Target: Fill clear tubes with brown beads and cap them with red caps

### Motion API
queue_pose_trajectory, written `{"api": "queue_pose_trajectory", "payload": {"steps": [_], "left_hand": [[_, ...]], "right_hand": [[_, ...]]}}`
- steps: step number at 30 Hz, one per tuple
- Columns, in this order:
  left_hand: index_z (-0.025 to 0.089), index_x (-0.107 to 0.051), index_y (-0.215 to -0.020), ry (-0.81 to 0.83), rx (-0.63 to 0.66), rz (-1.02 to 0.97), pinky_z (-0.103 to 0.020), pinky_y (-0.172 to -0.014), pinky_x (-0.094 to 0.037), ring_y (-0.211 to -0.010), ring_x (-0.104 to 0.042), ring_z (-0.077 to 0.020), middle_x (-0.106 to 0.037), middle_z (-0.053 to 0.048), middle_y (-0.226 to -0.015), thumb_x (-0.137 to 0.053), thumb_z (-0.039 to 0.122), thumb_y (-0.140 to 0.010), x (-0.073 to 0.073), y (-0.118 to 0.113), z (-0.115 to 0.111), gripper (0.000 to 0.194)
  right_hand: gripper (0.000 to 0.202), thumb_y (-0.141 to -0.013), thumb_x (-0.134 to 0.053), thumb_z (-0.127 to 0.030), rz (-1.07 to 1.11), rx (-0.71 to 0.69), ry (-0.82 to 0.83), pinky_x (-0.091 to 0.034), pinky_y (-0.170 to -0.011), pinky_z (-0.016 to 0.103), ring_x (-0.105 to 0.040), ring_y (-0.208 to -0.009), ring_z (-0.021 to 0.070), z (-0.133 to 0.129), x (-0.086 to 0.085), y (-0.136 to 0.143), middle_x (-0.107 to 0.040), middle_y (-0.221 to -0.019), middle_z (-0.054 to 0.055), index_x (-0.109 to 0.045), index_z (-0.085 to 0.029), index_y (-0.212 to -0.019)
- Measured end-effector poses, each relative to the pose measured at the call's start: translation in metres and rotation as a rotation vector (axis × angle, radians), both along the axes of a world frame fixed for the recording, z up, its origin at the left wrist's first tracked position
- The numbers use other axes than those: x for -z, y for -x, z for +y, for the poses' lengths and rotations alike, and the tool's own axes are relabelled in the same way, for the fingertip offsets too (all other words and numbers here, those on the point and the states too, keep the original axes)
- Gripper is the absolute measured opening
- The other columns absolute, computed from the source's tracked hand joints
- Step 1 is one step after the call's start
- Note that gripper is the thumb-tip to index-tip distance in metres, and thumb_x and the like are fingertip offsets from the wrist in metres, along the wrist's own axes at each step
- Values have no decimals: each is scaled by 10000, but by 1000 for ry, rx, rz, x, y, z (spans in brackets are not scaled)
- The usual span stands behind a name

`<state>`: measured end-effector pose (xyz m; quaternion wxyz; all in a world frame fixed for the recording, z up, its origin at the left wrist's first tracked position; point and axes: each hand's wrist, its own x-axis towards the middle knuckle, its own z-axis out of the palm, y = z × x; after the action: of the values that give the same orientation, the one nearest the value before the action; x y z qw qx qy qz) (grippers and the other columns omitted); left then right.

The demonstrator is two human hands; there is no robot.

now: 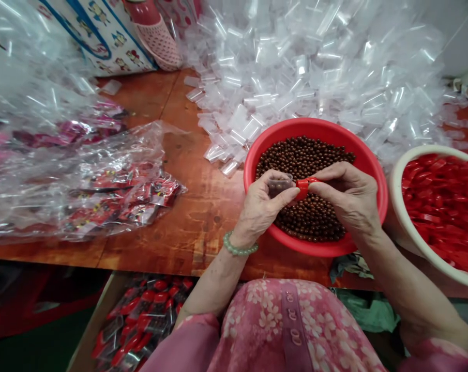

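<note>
Over a red basin [315, 249] of small round brown balls [299, 155], both hands meet at one small container. My left hand [262, 204], with a green bead bracelet at the wrist, is closed around a clear plastic container [280, 182]. Some dark balls seem to show inside it, partly covered by the fingers. At the container's right end sits a red plastic cap [304, 187]. Thumb and fingers of my right hand [344, 194] pinch that cap from the right. Cap and container touch; how firmly they are joined I cannot tell.
Clear empty containers [296, 77] are heaped behind the basin. A white tub [397, 199] of red caps [443, 212] stands at right. Plastic bags with printed red pieces [117, 191] lie left. Below the table edge, a box holds filled red-capped containers [144, 315]. A pink bottle [156, 39] stands behind.
</note>
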<state>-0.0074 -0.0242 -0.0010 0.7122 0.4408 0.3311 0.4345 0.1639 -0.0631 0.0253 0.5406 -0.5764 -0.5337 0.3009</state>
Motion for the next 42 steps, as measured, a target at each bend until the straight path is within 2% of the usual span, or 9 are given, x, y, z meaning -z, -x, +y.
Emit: {"api": "queue_pose_trajectory", "payload": {"steps": [6, 10, 14, 16, 20, 25, 29, 33, 42], "left_hand": [[194, -636, -911, 37, -2, -56, -213, -684, -580, -723, -615, -85, -638, 40, -839, -925, 436, -683, 1, 1, -1, 440], [196, -640, -893, -2, -2, -45, -195, -672, -526, -701, -592, -73, -624, 45, -814, -906, 403, -716, 2, 2, 0, 380], [189, -634, -877, -35, 51, -52, -201, -704, -493, -692, -580, -68, -631, 45, -775, -877, 362, -756, -1, 3, 1, 322], [187, -643, -903, -39, 90, -42, -215, -751, -501, -720, -596, -76, -655, 35, -796, -847, 339, -789, -3, 3, 2, 279], [181, -666, -917, -34, 150, 30, -237, -815, -502, -778, -619, -98, -676, 21, -825, -843, 308, -784, -5, 3, 2, 255], [177, -671, -922, 13, 198, -14, -263, -841, -502, -824, -638, -126, -695, 3, -850, -846, 333, -779, -4, 2, 2, 274], [174, -677, -943, 33, 229, -96, -258, -844, -503, -832, -633, -126, -699, 2, -859, -883, 323, -743, -3, 1, 2, 324], [167, -691, -934, 16, 229, -84, -253, -813, -500, -802, -605, -120, -684, 5, -845, -897, 347, -728, -1, 0, 3, 342], [171, -667, -874, -55, 247, 40, -271, -748, -458, -763, -540, -132, -633, 3, -804, -849, 425, -777, -2, 2, 4, 327]], "right_hand": [[237, -762, -870, -480, 182, -51, 92, -612, -730, 349, -710, -758, 183, 0, 7, 10, -775, -824, 12, -773, -271, -816], [249, -741, -894, -423, 221, -129, 187, -618, -758, 308, -729, -801, 161, -7, 7, 6, -799, -886, 8, -812, -268, -918], [215, -740, -902, -361, 307, -146, 188, -610, -707, 273, -714, -746, 134, -10, 7, 4, -781, -849, -15, -791, -270, -899], [208, -762, -888, -363, 257, -102, 133, -613, -713, 293, -710, -759, 147, -8, 3, 2, -770, -864, -11, -776, -276, -913], [191, -826, -831, -399, 14, 1, -49, -621, -816, 385, -714, -870, 205, 2, -12, 1, -748, -951, 24, -746, -295, -962], [156, -862, -786, -406, -175, -68, -167, -620, -841, 414, -712, -919, 230, 9, -21, 11, -738, -944, 46, -725, -285, -941], [101, -898, -754, -294, -252, -174, -188, -611, -862, 417, -714, -949, 227, 9, -16, 11, -752, -1007, 49, -750, -292, -999], [164, -894, -754, -218, -287, -241, -212, -601, -856, 415, -711, -945, 222, 9, -15, 6, -759, -1012, 40, -758, -312, -1029], [86, -894, -757, -287, -404, -252, -157, -609, -808, 403, -721, -896, 234, 8, -21, 2, -764, -989, 52, -771, -305, -977]]}}
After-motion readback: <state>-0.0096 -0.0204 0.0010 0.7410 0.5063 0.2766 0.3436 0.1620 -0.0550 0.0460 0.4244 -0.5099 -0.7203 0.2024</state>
